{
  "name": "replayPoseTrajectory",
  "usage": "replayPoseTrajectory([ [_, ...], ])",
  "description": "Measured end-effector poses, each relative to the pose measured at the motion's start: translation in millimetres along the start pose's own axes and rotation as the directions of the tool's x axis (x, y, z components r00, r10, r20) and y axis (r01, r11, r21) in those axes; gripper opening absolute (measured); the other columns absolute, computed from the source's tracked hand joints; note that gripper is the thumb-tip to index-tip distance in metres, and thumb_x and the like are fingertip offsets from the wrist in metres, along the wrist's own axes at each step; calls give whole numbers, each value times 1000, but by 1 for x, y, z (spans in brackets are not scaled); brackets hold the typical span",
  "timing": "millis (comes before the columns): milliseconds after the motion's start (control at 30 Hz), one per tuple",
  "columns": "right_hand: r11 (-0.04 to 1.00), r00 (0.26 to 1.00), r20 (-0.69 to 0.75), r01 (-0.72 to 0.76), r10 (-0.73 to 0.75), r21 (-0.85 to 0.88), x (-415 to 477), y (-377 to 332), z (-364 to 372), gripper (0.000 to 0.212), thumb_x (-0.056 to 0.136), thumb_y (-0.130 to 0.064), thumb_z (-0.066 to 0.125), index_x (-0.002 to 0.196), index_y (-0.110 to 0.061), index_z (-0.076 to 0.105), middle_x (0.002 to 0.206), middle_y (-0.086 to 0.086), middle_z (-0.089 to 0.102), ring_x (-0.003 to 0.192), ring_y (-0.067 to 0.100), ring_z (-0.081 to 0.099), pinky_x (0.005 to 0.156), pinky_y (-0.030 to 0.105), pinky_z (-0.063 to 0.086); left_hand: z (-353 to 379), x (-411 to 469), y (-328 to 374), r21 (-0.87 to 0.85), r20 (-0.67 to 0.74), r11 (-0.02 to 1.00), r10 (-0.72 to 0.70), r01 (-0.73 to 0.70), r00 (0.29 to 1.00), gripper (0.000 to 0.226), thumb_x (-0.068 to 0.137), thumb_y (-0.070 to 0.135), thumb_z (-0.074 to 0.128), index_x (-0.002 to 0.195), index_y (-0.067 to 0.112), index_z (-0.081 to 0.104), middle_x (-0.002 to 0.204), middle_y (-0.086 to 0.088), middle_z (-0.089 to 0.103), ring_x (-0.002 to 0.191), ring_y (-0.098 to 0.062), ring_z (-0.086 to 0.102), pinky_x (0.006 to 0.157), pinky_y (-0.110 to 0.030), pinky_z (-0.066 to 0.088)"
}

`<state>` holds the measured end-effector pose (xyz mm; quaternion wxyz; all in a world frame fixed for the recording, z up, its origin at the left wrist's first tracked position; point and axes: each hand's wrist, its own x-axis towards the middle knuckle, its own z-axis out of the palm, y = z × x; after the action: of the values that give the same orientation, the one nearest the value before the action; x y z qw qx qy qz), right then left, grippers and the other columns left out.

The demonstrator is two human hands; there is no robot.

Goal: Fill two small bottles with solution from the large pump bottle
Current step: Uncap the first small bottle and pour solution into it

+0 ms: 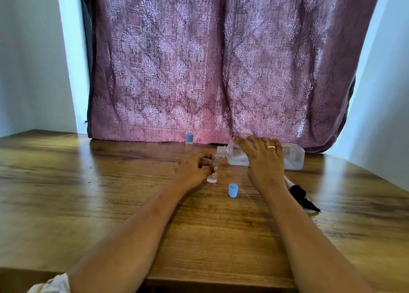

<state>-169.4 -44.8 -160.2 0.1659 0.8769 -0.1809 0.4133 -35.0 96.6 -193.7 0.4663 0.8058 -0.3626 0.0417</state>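
First, at the near edge of the wooden table (110,204) a bit of pale sleeve (52,285) shows at the left corner, and your two bare forearms reach from there toward the far side.

A little farther, between your wrists, a loose blue cap (233,190) stands on the table with its open side up. Just right of your right wrist lies the black pump head (298,193) with its white tube, flat on the wood.

Then come your hands. Your left hand (193,169) has its fingers and thumb curled round the small bottle (213,170), which has no cap, stands upright and looks pale at its bottom. Your right hand (264,157), with a ring on one finger, grips the large bottle (293,155) from above, with the fingers spread and bent over its body. This bottle is tipped almost flat, with clear liquid along its lower side. Its open threaded neck points left and is just beside the mouth of the small bottle; if they touch, I cannot tell.

Farther, left of both hands, the second small bottle (189,140) stands with a blue cap on, near the purple patterned curtain (221,60) that hangs behind the table.
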Motion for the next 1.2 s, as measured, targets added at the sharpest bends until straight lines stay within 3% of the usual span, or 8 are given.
replayPoseTrajectory([
  [267,1000,999,-36,6,-5,9,0,0,0,82,62,13,59,126,-36,44,122,5,60,111,35,55,104,49,33,1,0,-1,-32,-3,999,-7,7,1000,36,77,37,72,111,38,59,87,25,60,106,-12,58,100,-52,39],
  [700,1000,1000,-22,9,-8,8,-1,0,1,83,62,10,63,127,-37,41,123,5,60,111,35,55,103,49,34,2,2,-4,-45,-9,999,-11,10,1000,35,76,42,71,108,41,59,100,14,68,106,-14,59,99,-52,41],
  [833,1000,1000,-4,7,-7,-4,0,0,1,82,62,8,63,128,-36,43,124,4,59,111,35,55,103,50,34,1,0,-2,-50,-4,999,-17,17,1000,35,77,42,71,110,39,59,94,18,65,105,-13,59,100,-53,40],
  [1000,1000,999,32,-1,2,-14,-1,1,1,82,65,7,61,132,-34,39,128,5,56,114,36,52,103,52,33,1,-1,-1,-14,-19,1000,-21,21,1000,37,76,48,69,111,40,58,106,13,69,108,-13,59,102,-49,35],
  [1200,999,998,45,-35,34,6,-1,0,-7,85,68,-1,64,137,-36,29,134,3,52,119,32,49,106,49,29,0,-1,0,-3,11,1000,-15,15,1000,37,76,47,68,111,41,57,89,25,59,107,-13,60,99,-52,40],
])
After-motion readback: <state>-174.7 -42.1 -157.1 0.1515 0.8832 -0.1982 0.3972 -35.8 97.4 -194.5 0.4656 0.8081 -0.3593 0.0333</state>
